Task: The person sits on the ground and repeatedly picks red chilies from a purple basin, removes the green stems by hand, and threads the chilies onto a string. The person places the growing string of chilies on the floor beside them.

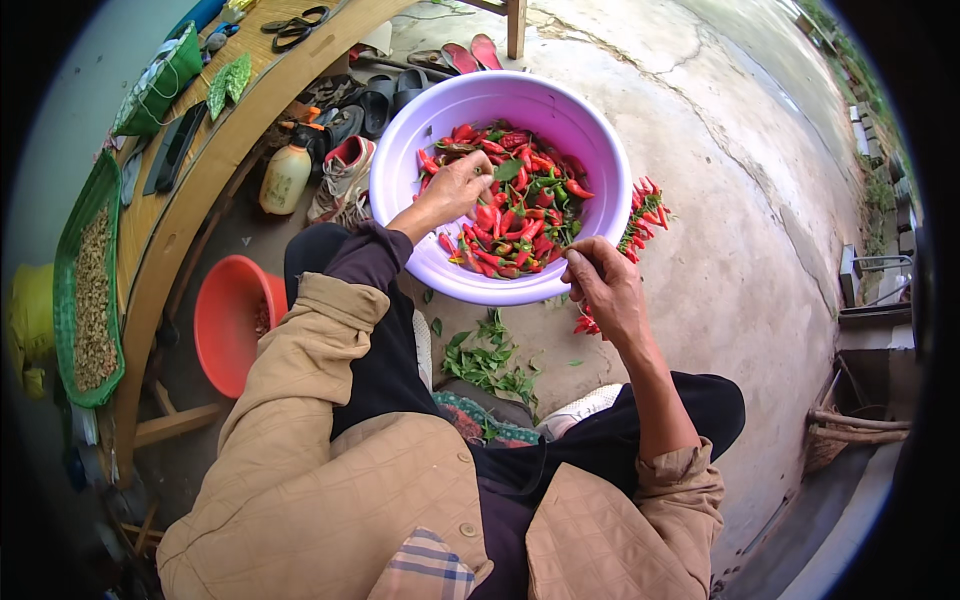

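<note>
A lilac plastic basin [501, 294] stands on the floor before me, holding many red chili peppers [517, 232] with some green ones and leaves among them. Over the peppers, my left hand [456, 187] has its fingers curled beside a green leaf [508, 169] and a red pepper; what it grips is partly hidden. My right hand [606, 281] is at the basin's near right rim, thumb and fingertips pinched together. Anything between those fingertips is too small to make out. More red peppers [643, 214] lie in a bunch on the floor, partly behind the basin and right hand.
Plucked green leaves [487, 360] lie between my feet. On the left are an orange-red bucket [225, 326], a spray bottle [286, 178], several shoes [377, 101] and a wooden table [180, 202]. A green tray [67, 300] of small brownish pieces sits along its edge.
</note>
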`<state>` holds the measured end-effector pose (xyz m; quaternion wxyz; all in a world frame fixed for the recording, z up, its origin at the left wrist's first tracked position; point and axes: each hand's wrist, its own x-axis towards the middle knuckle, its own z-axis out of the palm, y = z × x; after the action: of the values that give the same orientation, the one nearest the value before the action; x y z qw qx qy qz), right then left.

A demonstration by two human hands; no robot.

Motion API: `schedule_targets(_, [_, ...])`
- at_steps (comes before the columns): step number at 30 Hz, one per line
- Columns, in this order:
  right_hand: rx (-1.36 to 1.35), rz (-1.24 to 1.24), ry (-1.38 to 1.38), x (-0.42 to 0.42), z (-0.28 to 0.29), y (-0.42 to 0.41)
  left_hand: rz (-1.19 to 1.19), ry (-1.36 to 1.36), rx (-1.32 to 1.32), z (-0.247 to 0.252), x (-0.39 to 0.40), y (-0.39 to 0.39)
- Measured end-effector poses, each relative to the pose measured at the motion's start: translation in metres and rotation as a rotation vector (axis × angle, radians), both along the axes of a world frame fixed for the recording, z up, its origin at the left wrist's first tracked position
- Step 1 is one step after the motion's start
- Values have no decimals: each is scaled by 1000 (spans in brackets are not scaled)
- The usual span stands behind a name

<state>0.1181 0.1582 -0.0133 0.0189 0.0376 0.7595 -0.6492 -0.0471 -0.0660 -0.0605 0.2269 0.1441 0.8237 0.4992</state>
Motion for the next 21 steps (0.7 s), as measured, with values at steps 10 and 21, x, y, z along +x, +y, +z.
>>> schedule_targets(10, [3,-1,29,7,0,6,-543,-342,88,60,17,-42])
schedule_targets(21, [-16,18,48,7,4,-6,6,63,-294,-43,3,-31])
